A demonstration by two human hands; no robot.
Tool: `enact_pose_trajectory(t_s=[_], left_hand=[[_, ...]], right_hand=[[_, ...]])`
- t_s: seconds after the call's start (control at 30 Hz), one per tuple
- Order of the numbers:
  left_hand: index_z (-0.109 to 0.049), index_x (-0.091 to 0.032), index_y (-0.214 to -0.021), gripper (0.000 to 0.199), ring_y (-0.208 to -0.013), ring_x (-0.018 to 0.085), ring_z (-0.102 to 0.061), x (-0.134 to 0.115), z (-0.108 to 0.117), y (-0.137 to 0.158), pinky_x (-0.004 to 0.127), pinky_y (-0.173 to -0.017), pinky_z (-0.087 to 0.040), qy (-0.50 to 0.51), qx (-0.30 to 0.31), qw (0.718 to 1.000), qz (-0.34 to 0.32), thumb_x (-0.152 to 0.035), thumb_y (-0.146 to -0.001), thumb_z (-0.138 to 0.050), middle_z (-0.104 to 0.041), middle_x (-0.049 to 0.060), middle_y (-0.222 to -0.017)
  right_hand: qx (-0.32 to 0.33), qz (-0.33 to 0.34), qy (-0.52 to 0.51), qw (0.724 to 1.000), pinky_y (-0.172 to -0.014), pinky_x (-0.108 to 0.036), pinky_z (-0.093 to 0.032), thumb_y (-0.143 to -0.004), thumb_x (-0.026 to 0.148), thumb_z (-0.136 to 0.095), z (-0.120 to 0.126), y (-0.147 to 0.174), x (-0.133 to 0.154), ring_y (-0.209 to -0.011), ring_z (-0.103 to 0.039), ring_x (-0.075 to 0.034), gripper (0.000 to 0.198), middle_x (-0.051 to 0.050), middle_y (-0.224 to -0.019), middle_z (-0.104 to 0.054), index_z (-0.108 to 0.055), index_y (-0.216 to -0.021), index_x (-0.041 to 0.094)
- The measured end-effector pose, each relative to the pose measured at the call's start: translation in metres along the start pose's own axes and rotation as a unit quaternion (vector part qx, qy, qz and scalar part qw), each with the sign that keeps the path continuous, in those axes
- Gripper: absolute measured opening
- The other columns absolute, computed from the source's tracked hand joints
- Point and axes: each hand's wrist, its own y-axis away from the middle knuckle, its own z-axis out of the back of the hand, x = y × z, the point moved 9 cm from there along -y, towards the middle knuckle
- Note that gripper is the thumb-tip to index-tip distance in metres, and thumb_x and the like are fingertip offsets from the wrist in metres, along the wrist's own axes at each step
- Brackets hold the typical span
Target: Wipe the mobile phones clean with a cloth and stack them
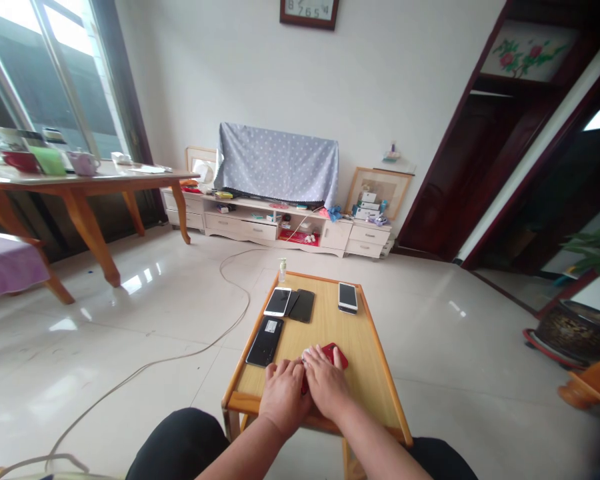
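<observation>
A red phone (339,357) lies at a slant on the near part of a small wooden table (365,387), mostly covered by both hands. My left hand (284,390) is closed at its left side, fingers bent over the edge. My right hand (326,381) rests across the phone, fingers close together and thumb toward its far right corner. Something small and whitish (307,353) shows at the right fingertips; I cannot make out what it is. Left of the hands lies a black phone (265,342) with a white label.
Farther up the table are a white phone (278,302), a dark open phone case (301,305) and stacked phones (348,297) at right. A pump bottle (283,269) stands by the far left corner. A cable (180,359) runs over the floor. A potted plant (575,327) stands at right.
</observation>
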Motion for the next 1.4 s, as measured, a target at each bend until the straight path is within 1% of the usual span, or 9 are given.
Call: enact_pose_trajectory(t_s=[0.07, 0.23, 0.33, 0.43, 0.63, 0.83, 1.03, 1.27, 1.4], left_hand=[[-0.062, -0.03, -0.116, 0.029, -0.114, 0.026, -0.052, 0.0, 0.0, 0.0, 0.043, -0.097, -0.032, 0.001, 0.004, 1.0, 0.001, -0.038, -0.09, -0.051, -0.066, 0.003, -0.124], [-0.064, -0.026, -0.109, 0.029, -0.117, 0.029, -0.051, 0.004, -0.002, -0.002, 0.046, -0.101, -0.03, -0.012, 0.02, 1.0, 0.012, -0.039, -0.084, -0.058, -0.063, 0.007, -0.13], [-0.065, -0.027, -0.107, 0.025, -0.116, 0.027, -0.052, 0.006, -0.003, -0.003, 0.046, -0.102, -0.03, -0.008, 0.006, 1.0, 0.013, -0.039, -0.089, -0.052, -0.065, 0.006, -0.128], [-0.065, -0.028, -0.106, 0.025, -0.116, 0.027, -0.053, 0.008, -0.005, -0.003, 0.046, -0.101, -0.031, -0.002, -0.002, 1.0, 0.011, -0.039, -0.092, -0.048, -0.065, 0.005, -0.128], [-0.064, -0.026, -0.11, 0.03, -0.118, 0.03, -0.051, 0.008, -0.007, -0.001, 0.048, -0.101, -0.031, -0.011, 0.002, 1.0, 0.005, -0.04, -0.084, -0.058, -0.063, 0.006, -0.131], [-0.064, -0.026, -0.112, 0.03, -0.119, 0.029, -0.051, 0.006, -0.006, 0.0, 0.047, -0.102, -0.031, -0.01, 0.008, 1.0, 0.007, -0.043, -0.088, -0.054, -0.063, 0.007, -0.133], [-0.064, -0.025, -0.112, 0.03, -0.119, 0.029, -0.051, 0.0, -0.004, 0.001, 0.046, -0.101, -0.031, -0.022, 0.017, 1.0, 0.0, -0.038, -0.086, -0.055, -0.062, 0.007, -0.133], [-0.064, -0.025, -0.113, 0.033, -0.121, 0.028, -0.05, -0.001, -0.005, 0.003, 0.045, -0.102, -0.031, -0.027, 0.025, 0.999, -0.001, -0.045, -0.09, -0.051, -0.062, 0.007, -0.134], [-0.064, -0.026, -0.113, 0.031, -0.121, 0.029, -0.05, -0.004, -0.003, 0.004, 0.045, -0.1, -0.031, -0.033, 0.02, 0.999, -0.011, -0.041, -0.088, -0.053, -0.063, 0.007, -0.133]], right_hand=[[0.002, -0.014, 0.003, 1.0, -0.122, -0.054, 0.001, -0.106, 0.041, -0.009, 0.0, -0.004, -0.004, -0.149, -0.027, -0.019, 0.056, 0.0, -0.156, -0.042, -0.048, -0.147, 0.031], [-0.035, -0.159, 0.057, 0.985, -0.121, -0.06, -0.002, -0.105, 0.042, -0.012, 0.009, -0.001, -0.044, -0.151, -0.023, -0.025, 0.058, -0.007, -0.159, -0.035, -0.038, -0.153, 0.023], [-0.03, -0.105, 0.068, 0.992, -0.123, -0.055, -0.001, -0.104, 0.045, -0.016, -0.006, 0.014, -0.027, -0.152, -0.019, -0.025, 0.059, -0.007, -0.161, -0.03, -0.034, -0.155, 0.021], [-0.009, -0.036, 0.05, 0.998, -0.123, -0.053, 0.001, -0.105, 0.046, -0.016, -0.016, 0.029, -0.012, -0.151, -0.021, -0.022, 0.056, -0.001, -0.161, -0.031, -0.034, -0.155, 0.029], [-0.038, -0.177, 0.068, 0.981, -0.122, -0.058, -0.004, -0.105, 0.041, -0.013, 0.006, 0.038, -0.05, -0.15, -0.025, -0.025, 0.059, -0.008, -0.159, -0.035, -0.038, -0.153, 0.019], [-0.023, -0.044, 0.035, 0.998, -0.125, -0.048, -0.006, -0.105, 0.041, -0.018, -0.012, 0.055, -0.003, -0.15, -0.023, -0.022, 0.056, -0.003, -0.16, -0.032, -0.039, -0.153, 0.022], [-0.046, -0.193, 0.035, 0.98, -0.123, -0.051, -0.01, -0.105, 0.037, -0.017, 0.005, 0.058, -0.051, -0.149, -0.026, -0.024, 0.056, -0.008, -0.158, -0.037, -0.041, -0.152, 0.019], [-0.043, -0.057, -0.001, 0.997, -0.125, -0.046, -0.007, -0.105, 0.037, -0.019, -0.009, 0.07, -0.001, -0.148, -0.029, -0.022, 0.054, -0.004, -0.158, -0.038, -0.044, -0.151, 0.023], [-0.056, -0.159, 0.013, 0.986, -0.123, -0.05, -0.008, -0.105, 0.035, -0.018, 0.011, 0.064, -0.034, -0.148, -0.031, -0.023, 0.053, -0.007, -0.156, -0.041, -0.048, -0.147, 0.022]])
